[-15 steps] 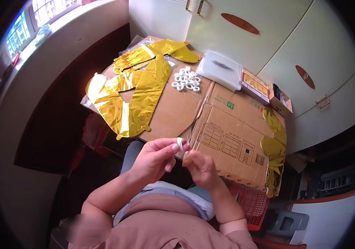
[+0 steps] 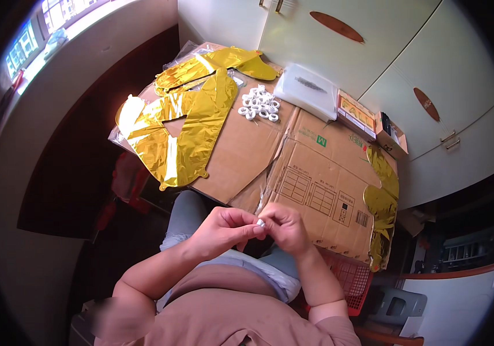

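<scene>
In front of my lap I pinch a small white coil, which looks like wound ribbon or string. My left hand holds it between thumb and fingertips. From the other side my right hand is closed against it, its fingertips meeting those of the left; they hide most of the coil. Farther off, a pile of similar white coils lies on the cardboard. Left of the pile, a flat gold foil balloon is spread out, with another gold foil balloon behind it.
At the back of the cardboard stand a whitish translucent plastic box, an orange-and-white box and a small open carton. More gold foil hangs at the right edge. A red basket stands below. Pale cabinets rise behind.
Both hands have come down a little and to the right, closer together. The white coil, upright between my fingers before, is now tilted and more covered by them.
</scene>
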Tool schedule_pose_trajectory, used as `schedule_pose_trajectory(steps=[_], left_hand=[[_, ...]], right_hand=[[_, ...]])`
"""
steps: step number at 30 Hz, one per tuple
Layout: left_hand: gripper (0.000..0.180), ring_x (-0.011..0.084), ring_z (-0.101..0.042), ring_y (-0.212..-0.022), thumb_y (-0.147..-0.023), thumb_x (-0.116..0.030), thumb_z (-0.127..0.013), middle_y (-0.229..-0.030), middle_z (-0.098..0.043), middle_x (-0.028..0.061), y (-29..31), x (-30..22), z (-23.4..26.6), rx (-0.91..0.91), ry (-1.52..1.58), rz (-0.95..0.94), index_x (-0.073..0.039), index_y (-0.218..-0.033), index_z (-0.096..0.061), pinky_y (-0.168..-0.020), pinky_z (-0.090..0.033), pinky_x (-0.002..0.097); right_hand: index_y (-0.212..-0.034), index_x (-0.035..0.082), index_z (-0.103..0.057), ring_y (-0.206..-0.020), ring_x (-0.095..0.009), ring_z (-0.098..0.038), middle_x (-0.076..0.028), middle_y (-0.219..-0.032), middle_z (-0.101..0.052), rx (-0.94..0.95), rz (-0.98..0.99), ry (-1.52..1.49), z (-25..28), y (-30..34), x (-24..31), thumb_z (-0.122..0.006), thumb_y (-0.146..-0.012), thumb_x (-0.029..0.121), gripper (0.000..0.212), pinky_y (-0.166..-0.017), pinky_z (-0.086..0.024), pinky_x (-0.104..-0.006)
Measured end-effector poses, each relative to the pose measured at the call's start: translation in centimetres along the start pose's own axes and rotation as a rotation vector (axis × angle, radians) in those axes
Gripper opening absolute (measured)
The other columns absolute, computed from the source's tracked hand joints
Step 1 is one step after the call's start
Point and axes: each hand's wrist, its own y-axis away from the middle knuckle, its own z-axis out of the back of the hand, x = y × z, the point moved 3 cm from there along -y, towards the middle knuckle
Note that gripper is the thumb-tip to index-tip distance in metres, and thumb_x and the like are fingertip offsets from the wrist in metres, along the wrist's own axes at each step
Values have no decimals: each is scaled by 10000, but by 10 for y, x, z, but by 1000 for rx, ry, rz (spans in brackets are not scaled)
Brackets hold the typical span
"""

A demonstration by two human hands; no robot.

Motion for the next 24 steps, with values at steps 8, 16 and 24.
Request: schedule_pose_trajectory(steps=[8, 16, 24], left_hand=[[119, 92, -590, -645, -891, -102, -645, -823, -670, 106, 0, 10, 24, -31, 273, -35, -2, -955, -662, -553, -462, 223], [124, 109, -611, -697, -903, -103, -636, -821, -655, 76, -1, 3, 14, 85, 98, -16, 9, -952, -652, -642, -491, 238], [188, 139, -610, -731, -913, -163, -588, -827, -643, 81, -3, 3, 26, 128, 63, -82, 18, -912, -638, -695, -494, 275]], right_hand=[[-914, 7, -658, -783, -188, -617, -93, -868, -618, 37, 100, 447, 6, 18, 31, -676, -831, 25, 86, -695, -497, -286], [-985, 37, -636, -794, -173, -633, -73, -878, -634, 59, 199, 226, -6, 1, 45, -752, -759, 9, 256, -713, -513, -274], [-872, 41, -616, -735, -153, -629, -57, -787, -627, 38, 188, 264, -10, -5, 38, -747, -750, -8, 185, -680, -501, -271]])
